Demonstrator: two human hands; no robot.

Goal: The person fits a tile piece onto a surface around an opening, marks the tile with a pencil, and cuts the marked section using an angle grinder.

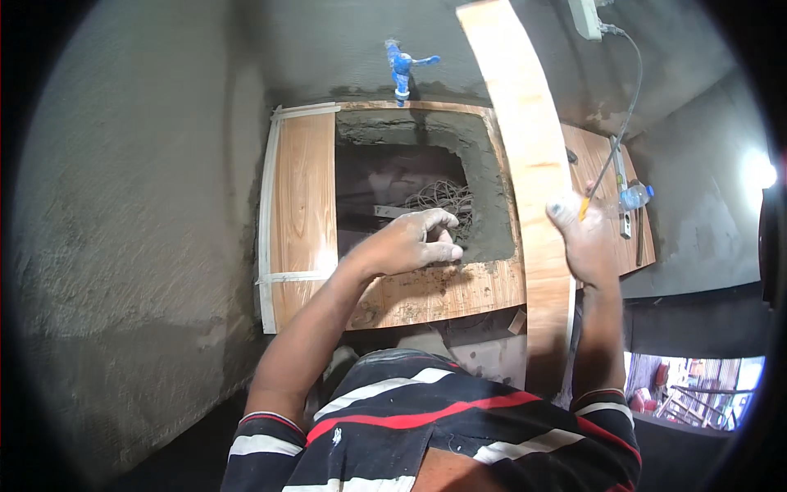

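My right hand [589, 238] grips the edge of a long wood-grain tile strip [533, 164], its thumb on the face. The strip stands on the right of the counter opening, reaching from near my body up past the blue tap. A thin yellow stick [584, 208], perhaps a pencil, shows at the same hand. My left hand [414, 242] hovers over the opening's front edge, fingers bent, thumb and forefinger apart, nothing between them. Grey mortar [489, 197] lines the opening's right and back sides. A wood-grain tile [303, 184] lies to its left, edged with pale strips.
A blue tap [400, 70] juts from the grey wall behind the opening. Tangled wire or cord [443, 197] lies inside the opening. On the right counter are a clear bottle [635, 197] and a level [625, 225]. A cable [638, 78] hangs from a white power strip [585, 18].
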